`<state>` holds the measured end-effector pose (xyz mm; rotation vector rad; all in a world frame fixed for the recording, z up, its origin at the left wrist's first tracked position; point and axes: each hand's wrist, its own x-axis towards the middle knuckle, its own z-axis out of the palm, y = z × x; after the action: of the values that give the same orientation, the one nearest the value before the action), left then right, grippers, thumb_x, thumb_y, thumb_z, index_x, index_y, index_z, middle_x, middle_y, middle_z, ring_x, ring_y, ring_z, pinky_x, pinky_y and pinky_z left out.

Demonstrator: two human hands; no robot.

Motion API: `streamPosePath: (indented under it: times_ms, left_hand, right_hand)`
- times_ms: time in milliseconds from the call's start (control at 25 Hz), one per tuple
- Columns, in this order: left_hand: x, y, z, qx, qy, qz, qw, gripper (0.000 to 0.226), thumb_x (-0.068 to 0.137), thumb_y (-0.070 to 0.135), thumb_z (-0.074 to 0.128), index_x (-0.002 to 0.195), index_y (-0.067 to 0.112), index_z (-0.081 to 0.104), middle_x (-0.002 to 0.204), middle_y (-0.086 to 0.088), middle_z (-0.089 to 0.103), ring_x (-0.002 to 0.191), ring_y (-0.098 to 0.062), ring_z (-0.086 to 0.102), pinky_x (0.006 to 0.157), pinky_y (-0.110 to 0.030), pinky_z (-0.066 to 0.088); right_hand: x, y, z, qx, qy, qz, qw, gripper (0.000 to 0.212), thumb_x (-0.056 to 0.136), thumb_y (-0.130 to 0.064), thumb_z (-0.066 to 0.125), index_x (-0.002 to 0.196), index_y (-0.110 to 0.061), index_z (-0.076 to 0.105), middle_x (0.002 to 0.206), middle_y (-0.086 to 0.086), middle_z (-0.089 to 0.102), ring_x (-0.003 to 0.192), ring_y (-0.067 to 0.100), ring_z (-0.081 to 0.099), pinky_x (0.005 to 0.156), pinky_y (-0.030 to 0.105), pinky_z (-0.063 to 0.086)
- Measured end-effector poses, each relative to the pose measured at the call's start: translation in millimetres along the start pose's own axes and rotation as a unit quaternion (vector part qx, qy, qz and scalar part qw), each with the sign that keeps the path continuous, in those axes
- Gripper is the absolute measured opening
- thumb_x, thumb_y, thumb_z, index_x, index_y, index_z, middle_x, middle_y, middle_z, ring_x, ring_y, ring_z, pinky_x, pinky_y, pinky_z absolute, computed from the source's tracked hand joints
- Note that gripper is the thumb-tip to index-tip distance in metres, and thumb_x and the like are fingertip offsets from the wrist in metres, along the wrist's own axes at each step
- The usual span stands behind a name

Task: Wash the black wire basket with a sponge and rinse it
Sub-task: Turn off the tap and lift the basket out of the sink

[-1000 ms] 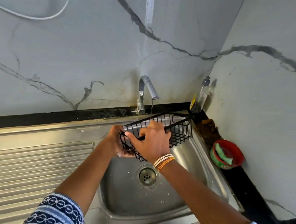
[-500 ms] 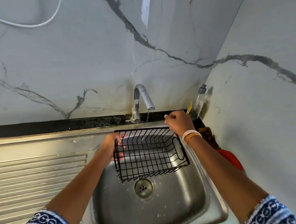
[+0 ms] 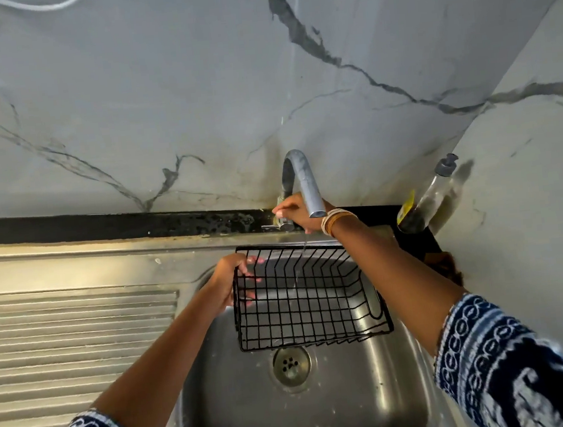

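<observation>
You are working in soft, even daylight that seems to come from your right: the soap bottle [image 3: 438, 194] beyond your right hand [image 3: 299, 213] throws a faint shadow onto the side wall [image 3: 530, 210]. A pale streak of glare runs down the marble wall [image 3: 158, 87] above that hand, and the sink [image 3: 378, 407] below your left hand [image 3: 233, 278] shines dully. Your sleeves [image 3: 515, 366] smear with blur at the bottom corners, and the wide lens bends straight edges near the frame's borders.
</observation>
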<state>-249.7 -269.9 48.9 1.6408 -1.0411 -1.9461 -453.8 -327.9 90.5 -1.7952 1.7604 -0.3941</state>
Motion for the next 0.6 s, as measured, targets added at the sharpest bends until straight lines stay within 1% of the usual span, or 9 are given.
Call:
streamPosePath:
  times_ms: [80,120,160,240,320,440,480,520,600]
  left_hand:
    - [2.9,-1.8,-0.7,0.001,-0.001,-0.001,1.000,0.045,0.079,0.012,0.035,0.111,0.011,0.066,0.100,-0.020,0.061,0.062,-0.025,0.051,0.060,-0.029,0.045]
    - [4.4,-2.8,0.0,0.002,0.001,0.002,1.000,0.045,0.081,0.010,0.034,0.113,0.010,0.065,0.098,-0.020,0.060,0.059,-0.024,0.050,0.057,-0.028,0.044]
    - [5.6,-3.1,0.8,0.007,0.004,0.003,1.000,0.045,0.082,0.008,0.033,0.114,0.009,0.065,0.098,-0.020,0.060,0.058,-0.024,0.050,0.056,-0.027,0.043]
    - [7.1,-2.2,3.4,0.013,0.006,-0.001,1.000,0.045,0.083,0.007,0.033,0.113,0.010,0.065,0.096,-0.018,0.060,0.057,-0.023,0.049,0.057,-0.027,0.042]
    - [6.8,-3.1,1.7,0.011,0.007,-0.002,1.000,0.044,0.082,0.009,0.034,0.111,0.011,0.066,0.095,-0.018,0.060,0.058,-0.023,0.049,0.060,-0.027,0.042]
    - [5.9,-7.2,-7.5,0.006,0.017,0.007,1.000,0.045,0.077,0.010,0.035,0.110,0.011,0.066,0.101,-0.020,0.062,0.060,-0.024,0.052,0.060,-0.030,0.044]
    - [4.1,-8.2,-10.1,0.001,0.019,0.008,1.000,0.047,0.075,0.010,0.035,0.110,0.011,0.066,0.102,-0.021,0.062,0.060,-0.024,0.052,0.060,-0.030,0.044]
    - [0.7,-9.5,-13.4,-0.003,0.024,0.012,1.000,0.049,0.072,0.010,0.035,0.110,0.010,0.066,0.102,-0.022,0.062,0.060,-0.025,0.052,0.060,-0.030,0.044]
    - [-4.4,-10.2,-17.1,0.000,0.037,0.020,0.999,0.049,0.071,0.009,0.035,0.109,0.010,0.066,0.104,-0.023,0.063,0.064,-0.026,0.053,0.060,-0.031,0.046]
  right_hand:
    - [12.6,-4.6,11.9,0.000,-0.033,-0.004,0.999,0.027,0.094,-0.020,0.058,0.115,-0.006,0.069,0.116,0.008,0.067,0.087,0.022,0.067,0.050,0.007,0.045]
    - [16.8,-6.4,16.1,-0.009,-0.055,-0.004,0.998,0.028,0.095,-0.019,0.057,0.116,-0.004,0.068,0.118,0.011,0.067,0.099,0.023,0.066,0.059,0.006,0.045]
    - [18.1,-10.1,18.1,-0.020,-0.072,-0.012,0.997,0.028,0.095,-0.017,0.056,0.116,-0.002,0.067,0.118,0.013,0.066,0.098,0.015,0.067,0.061,0.002,0.041]
    - [19.9,-15.9,17.9,0.001,-0.082,-0.021,0.996,0.028,0.096,-0.016,0.055,0.111,0.004,0.068,0.110,0.015,0.068,0.063,-0.011,0.062,0.050,0.000,0.037]
    - [19.2,-12.9,13.7,0.064,-0.051,-0.007,0.997,0.029,0.096,-0.020,0.056,0.106,0.003,0.070,0.095,0.012,0.071,0.042,-0.011,0.051,0.040,0.003,0.035]
    - [2.2,5.6,2.1,0.237,-0.009,0.065,0.969,0.031,0.099,-0.026,0.049,0.100,-0.001,0.066,0.068,-0.008,0.069,0.041,-0.002,0.049,0.038,0.012,0.039]
    - [-6.3,9.6,1.9,0.273,0.010,0.070,0.959,0.029,0.098,-0.029,0.051,0.096,-0.005,0.067,0.071,-0.004,0.071,0.040,0.000,0.047,0.042,0.017,0.042]
    - [-15.5,9.0,5.4,0.290,0.031,0.070,0.954,0.026,0.095,-0.032,0.056,0.092,-0.010,0.070,0.080,0.008,0.072,0.040,0.003,0.047,0.047,0.022,0.045]
    - [-30.3,2.3,11.4,0.334,0.069,0.096,0.935,0.019,0.091,-0.030,0.062,0.096,-0.015,0.073,0.089,0.026,0.068,0.042,0.010,0.053,0.054,0.027,0.051]
